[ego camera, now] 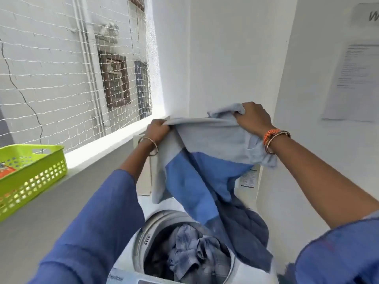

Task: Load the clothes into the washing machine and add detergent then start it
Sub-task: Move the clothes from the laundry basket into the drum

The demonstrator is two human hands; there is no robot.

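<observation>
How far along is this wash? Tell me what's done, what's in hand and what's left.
Done: a checked garment already lies in the open drum of the washing machine.
In hand: the left hand and the right hand grip a grey and blue cloth above the drum, its lower end draped over the rim.
Left: drop that cloth in, add detergent, start the machine. The green basket sits on the ledge at left.

Lower centre, clothes [190,255] lie in the washing machine [141,238]; a basket [34,177] sits left, apparently on a ledge [86,181].
</observation>
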